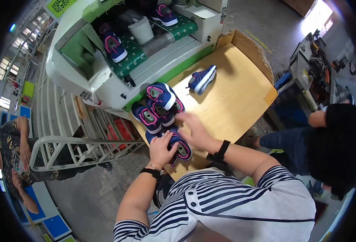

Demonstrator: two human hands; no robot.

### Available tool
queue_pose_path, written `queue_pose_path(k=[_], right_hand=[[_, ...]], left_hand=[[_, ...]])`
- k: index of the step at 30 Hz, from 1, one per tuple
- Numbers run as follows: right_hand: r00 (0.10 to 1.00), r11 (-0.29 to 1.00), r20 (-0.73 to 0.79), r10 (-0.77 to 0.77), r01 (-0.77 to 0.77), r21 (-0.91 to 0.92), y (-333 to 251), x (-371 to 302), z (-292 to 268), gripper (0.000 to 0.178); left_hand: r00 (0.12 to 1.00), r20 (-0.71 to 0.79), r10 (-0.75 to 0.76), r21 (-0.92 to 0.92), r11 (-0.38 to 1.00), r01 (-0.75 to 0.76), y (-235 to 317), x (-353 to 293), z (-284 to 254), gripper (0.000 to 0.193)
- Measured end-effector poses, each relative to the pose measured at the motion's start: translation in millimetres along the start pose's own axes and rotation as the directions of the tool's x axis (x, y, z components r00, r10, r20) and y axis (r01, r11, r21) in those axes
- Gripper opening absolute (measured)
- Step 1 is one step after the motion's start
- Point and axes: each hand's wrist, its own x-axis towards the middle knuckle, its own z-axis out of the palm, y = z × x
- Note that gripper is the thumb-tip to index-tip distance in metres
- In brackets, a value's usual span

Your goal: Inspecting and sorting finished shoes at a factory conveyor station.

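Note:
Several navy sneakers with pink trim and white soles lie in a cluster on the left part of a tan wooden table. My left hand [160, 151] grips a sneaker [182, 149] at the near end of the cluster, its fingers over the shoe's upper. Just right of the cluster is my right hand [196, 131], slightly blurred, its thumb and fingers apart and nothing visible between them. Its fingertips are close to the shoes; contact is unclear. Beyond the hands, one sneaker [161, 93] rests on top of others. A single sneaker [202, 80] lies on its side farther right.
The table [238, 88] has a cardboard edge guard [252, 52]. Behind it, a white machine carries sneakers on a green dotted belt [131, 58] beside a white cup [140, 30]. A metal rack [85, 141] stands left. People are at both sides, with tools [307, 60] at right.

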Motion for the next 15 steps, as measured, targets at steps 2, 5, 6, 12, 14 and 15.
queue_pose_path(k=[2, 5, 6, 12, 14, 15], right_hand=[[0.956, 0.977, -0.254, 0.146, -0.180, -0.115, 30, 10, -6, 0.049], [0.977, 0.949, -0.191, 0.090, -0.143, -0.282, 65, 35, -27, 0.052], [0.978, 0.950, -0.187, 0.091, -0.142, -0.279, 75, 43, -28, 0.052], [0.987, 0.757, -0.103, 0.121, -0.159, -0.633, 130, 51, -21, 0.065], [0.987, 0.888, -0.153, 0.047, -0.111, -0.446, 126, 42, -12, 0.071], [0.956, 0.910, -0.249, 0.153, -0.235, -0.342, 147, 31, -16, 0.077]], left_hand=[[0.999, -0.036, 0.026, 0.010, 1.000, -0.026, 3, -4, 2, 0.044], [1.000, 0.019, -0.018, 0.005, 1.000, 0.018, 7, -3, 0, 0.048], [1.000, 0.014, -0.006, -0.006, 1.000, 0.006, 6, -1, 1, 0.048], [0.999, -0.036, -0.005, 0.038, 0.999, 0.006, -8, -3, -16, 0.049], [0.994, 0.042, -0.106, -0.001, 0.994, 0.106, -8, -8, -29, 0.051], [0.993, 0.044, -0.109, -0.051, 0.993, 0.111, -4, -4, -29, 0.053]])
